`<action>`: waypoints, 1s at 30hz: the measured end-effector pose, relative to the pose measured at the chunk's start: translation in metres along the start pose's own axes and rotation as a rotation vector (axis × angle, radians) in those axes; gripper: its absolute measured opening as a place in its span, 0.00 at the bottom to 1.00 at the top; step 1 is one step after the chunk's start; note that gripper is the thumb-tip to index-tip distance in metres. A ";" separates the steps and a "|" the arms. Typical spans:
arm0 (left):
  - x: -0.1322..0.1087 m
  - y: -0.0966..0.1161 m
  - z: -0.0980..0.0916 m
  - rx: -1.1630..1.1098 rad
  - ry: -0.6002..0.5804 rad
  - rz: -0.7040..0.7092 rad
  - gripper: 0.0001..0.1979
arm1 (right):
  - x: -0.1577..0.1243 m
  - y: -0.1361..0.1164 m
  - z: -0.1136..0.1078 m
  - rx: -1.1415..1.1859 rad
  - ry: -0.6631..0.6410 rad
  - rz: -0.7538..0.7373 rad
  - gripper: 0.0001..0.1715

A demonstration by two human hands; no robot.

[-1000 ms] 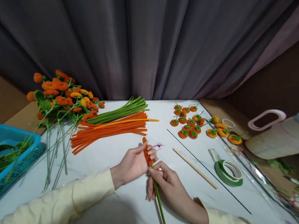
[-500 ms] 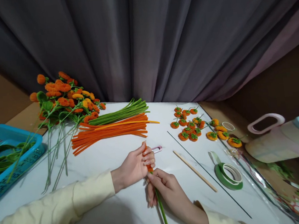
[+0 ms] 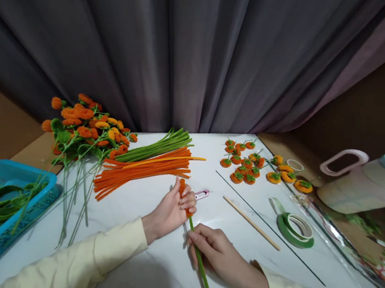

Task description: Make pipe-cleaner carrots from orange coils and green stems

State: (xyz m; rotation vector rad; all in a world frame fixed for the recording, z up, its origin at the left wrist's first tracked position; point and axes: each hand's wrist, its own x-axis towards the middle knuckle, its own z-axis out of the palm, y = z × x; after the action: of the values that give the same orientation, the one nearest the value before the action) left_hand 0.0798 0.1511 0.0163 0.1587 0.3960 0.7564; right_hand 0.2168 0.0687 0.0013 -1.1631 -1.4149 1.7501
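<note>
My left hand (image 3: 172, 211) has its fingers curled around a small orange chenille piece (image 3: 182, 187), whose upper end shows by the thumb; the fingers cover most of it. From its lower end a green pipe cleaner (image 3: 203, 278) runs down toward me. Thumb and fingers of my right hand (image 3: 219, 253) pinch that green pipe cleaner a little below the left hand. Just right of my left fingers lies a small pink tool with a looped end (image 3: 203, 194). Beyond are a bundle of orange pipe cleaners (image 3: 143, 169) and a green bundle (image 3: 158, 145).
Small orange flower heads (image 3: 247, 162), a wooden stick (image 3: 251, 222), a thin dark wire (image 3: 270, 227) and green tape rolls (image 3: 291, 234) lie to the right. A pitcher (image 3: 359, 190) stands far right. At left are stemmed orange flowers (image 3: 82, 114) and a blue basket (image 3: 51, 188).
My right hand has slid slightly down the green pipe cleaner, away from the left hand, baring more green between them. My left hand has shifted a little left, still gripping the orange piece.
</note>
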 end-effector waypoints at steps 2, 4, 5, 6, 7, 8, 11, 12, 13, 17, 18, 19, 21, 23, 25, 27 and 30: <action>-0.001 -0.006 -0.001 -0.002 0.008 -0.011 0.25 | 0.000 0.000 0.001 0.003 0.003 -0.006 0.22; -0.002 -0.010 -0.001 0.000 0.003 -0.022 0.25 | 0.000 0.000 0.002 -0.002 0.019 -0.007 0.22; -0.002 -0.011 0.000 0.005 -0.003 -0.024 0.25 | 0.000 0.000 0.002 -0.004 0.027 -0.006 0.22; -0.002 -0.011 0.000 0.014 -0.010 -0.025 0.25 | 0.001 0.000 0.002 -0.003 0.033 -0.003 0.23; -0.002 -0.010 0.001 0.027 -0.014 -0.020 0.24 | 0.001 0.000 0.002 0.004 0.039 0.004 0.23; -0.002 -0.008 0.001 0.040 -0.013 -0.012 0.24 | 0.002 0.000 0.002 0.012 0.041 0.014 0.23; 0.001 0.002 0.002 0.065 0.021 0.054 0.18 | 0.002 -0.001 0.001 0.029 0.035 0.037 0.23; 0.002 0.006 0.002 0.065 0.030 0.076 0.16 | 0.002 -0.002 0.001 0.031 0.034 0.038 0.24; 0.003 0.008 0.002 0.062 0.030 0.089 0.15 | 0.002 -0.002 0.001 0.031 0.034 0.038 0.24; 0.005 0.011 0.001 0.067 0.006 0.095 0.15 | 0.001 -0.004 0.003 0.010 0.038 0.040 0.24; 0.005 0.011 0.001 0.070 0.005 0.101 0.15 | 0.000 -0.005 0.004 0.005 0.033 0.042 0.25; 0.005 0.010 0.001 0.072 0.006 0.107 0.15 | 0.000 -0.005 0.005 0.003 0.029 0.044 0.25; 0.005 0.008 0.001 0.079 0.005 0.113 0.16 | -0.001 -0.005 0.006 0.008 0.021 0.049 0.25; 0.005 0.007 0.001 0.089 0.000 0.109 0.16 | -0.002 -0.006 0.007 0.011 0.013 0.060 0.25; 0.005 0.007 0.001 0.093 -0.004 0.108 0.16 | -0.002 -0.007 0.008 0.014 0.009 0.067 0.25; 0.006 0.006 0.001 0.092 0.002 0.113 0.17 | -0.002 -0.007 0.009 0.023 0.007 0.071 0.26; 0.006 0.004 0.001 0.097 0.017 0.129 0.17 | -0.001 -0.006 0.011 0.041 0.010 0.063 0.26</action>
State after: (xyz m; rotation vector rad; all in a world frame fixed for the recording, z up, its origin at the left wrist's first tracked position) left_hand 0.0817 0.1582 0.0165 0.2709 0.4418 0.8659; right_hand 0.2075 0.0644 0.0080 -1.2045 -1.3434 1.8053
